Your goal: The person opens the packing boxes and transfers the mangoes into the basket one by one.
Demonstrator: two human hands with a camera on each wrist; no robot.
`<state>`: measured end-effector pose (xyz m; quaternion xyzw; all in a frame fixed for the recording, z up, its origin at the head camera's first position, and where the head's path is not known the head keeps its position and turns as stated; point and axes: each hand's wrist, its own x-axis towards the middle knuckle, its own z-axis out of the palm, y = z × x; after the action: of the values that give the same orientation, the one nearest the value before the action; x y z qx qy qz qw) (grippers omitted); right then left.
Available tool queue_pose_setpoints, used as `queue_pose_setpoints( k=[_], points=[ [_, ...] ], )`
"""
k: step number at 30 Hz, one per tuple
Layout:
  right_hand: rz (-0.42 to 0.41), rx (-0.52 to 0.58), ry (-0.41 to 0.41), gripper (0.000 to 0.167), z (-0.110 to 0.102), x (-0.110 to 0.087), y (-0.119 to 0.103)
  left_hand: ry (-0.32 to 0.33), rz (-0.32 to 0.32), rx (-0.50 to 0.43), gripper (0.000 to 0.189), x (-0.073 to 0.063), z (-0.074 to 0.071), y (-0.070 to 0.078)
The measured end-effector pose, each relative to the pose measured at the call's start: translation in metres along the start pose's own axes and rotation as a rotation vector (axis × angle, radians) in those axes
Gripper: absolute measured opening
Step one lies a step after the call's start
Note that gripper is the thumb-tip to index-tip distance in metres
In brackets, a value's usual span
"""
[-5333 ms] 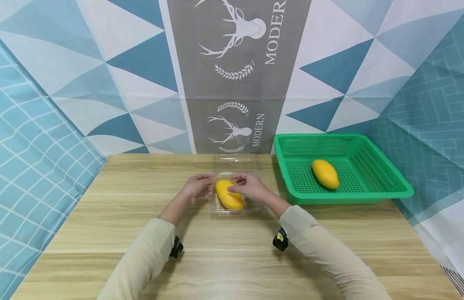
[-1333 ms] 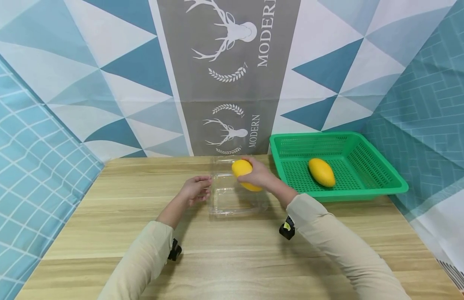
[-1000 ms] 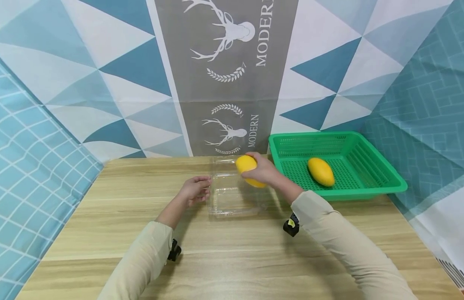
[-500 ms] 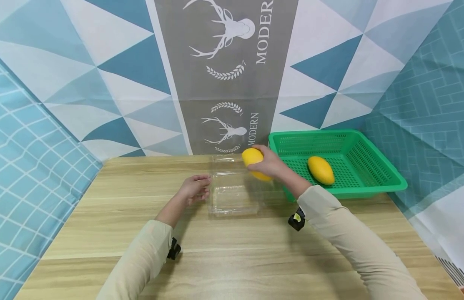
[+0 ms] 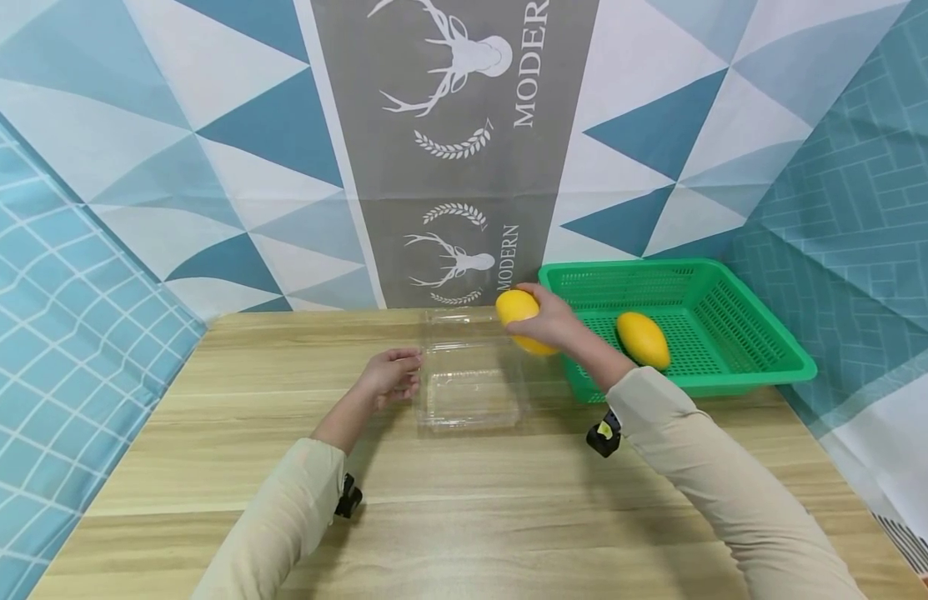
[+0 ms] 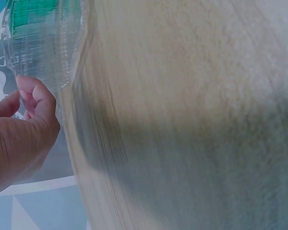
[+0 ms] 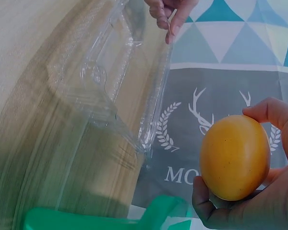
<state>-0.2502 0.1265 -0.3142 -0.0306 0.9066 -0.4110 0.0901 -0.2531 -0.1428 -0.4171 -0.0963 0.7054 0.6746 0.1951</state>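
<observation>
In the head view, a yellow mango [image 5: 517,307] is held up in my right hand [image 5: 559,323], above the table near the left side of the green basket. The right wrist view shows thumb and fingers curled round this mango [image 7: 235,158]. A clear plastic clamshell box [image 5: 471,400] lies on the table with its lid folded back and nothing inside. My left hand [image 5: 392,379] pinches the left edge of the box between thumb and fingertips, as the left wrist view shows at the box rim [image 6: 43,57]. A second mango [image 5: 644,341] lies in the basket.
The green perforated basket [image 5: 764,382] stands at the back right of the wooden table [image 5: 464,517]. Patterned cloth [image 5: 636,125] covers the wall right behind the table, and blue tiled cloth hangs at the left [image 5: 51,333].
My right hand has gripped the mango, lifted it out of the clear box and carried it right toward the basket. My left hand stays at the box's left edge.
</observation>
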Motion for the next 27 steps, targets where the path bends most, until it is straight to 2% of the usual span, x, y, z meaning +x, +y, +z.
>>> queue_pose_setpoints(
  k=[15,27],
  points=[
    [0.035,-0.011,0.015,0.077,-0.013,0.001,0.007,-0.007,0.001,-0.026,0.044,0.0,-0.001,-0.001],
    [0.032,0.008,0.017,0.077,-0.02,-0.001,0.013,-0.002,-0.003,-0.021,0.042,0.0,-0.001,0.0]
  ],
)
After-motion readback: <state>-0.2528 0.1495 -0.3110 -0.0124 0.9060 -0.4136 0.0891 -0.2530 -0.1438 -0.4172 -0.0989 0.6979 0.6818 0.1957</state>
